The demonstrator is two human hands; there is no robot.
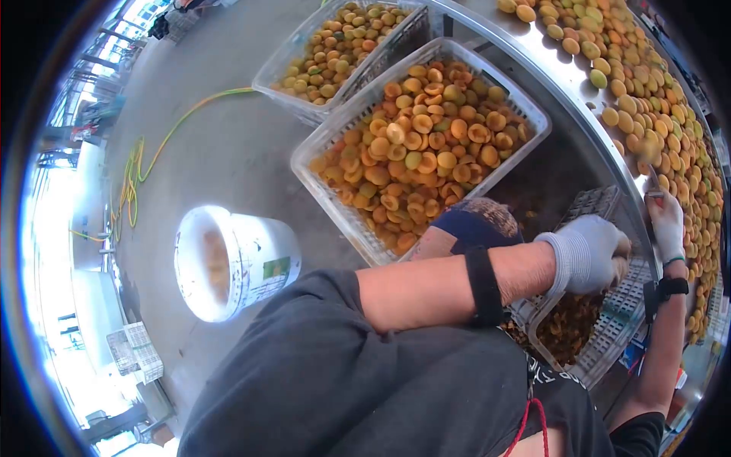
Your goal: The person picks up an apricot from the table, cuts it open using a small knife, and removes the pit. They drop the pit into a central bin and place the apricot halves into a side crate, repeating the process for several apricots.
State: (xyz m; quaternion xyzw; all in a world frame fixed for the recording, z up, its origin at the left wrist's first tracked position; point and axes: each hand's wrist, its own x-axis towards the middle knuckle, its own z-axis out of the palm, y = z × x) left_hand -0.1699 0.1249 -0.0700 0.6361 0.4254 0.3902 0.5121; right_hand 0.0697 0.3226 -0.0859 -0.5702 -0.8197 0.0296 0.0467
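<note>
My left hand (pixel 588 255), in a pale knit glove, hangs over a grey crate (pixel 626 305) with dark brown scraps inside. Its fingers curl inward, and what they hold, if anything, is hidden. To the right, at the rim of the metal table (pixel 609 148), my gloved right hand (pixel 667 225) is closed on a small knife (pixel 653 180), its thin blade pointing toward the fruit. Many whole apricots (pixel 685 164) are spread over the table beside that hand. One apricot (pixel 649 151) near the blade is blurred.
A large crate of halved apricots (pixel 422 137) stands on the floor, with another apricot crate (pixel 343 49) behind it. At left are a white bucket (pixel 259 255) and a yellow-green hose (pixel 164 152). My knee or a patterned cloth (pixel 483 221) shows beside the large crate.
</note>
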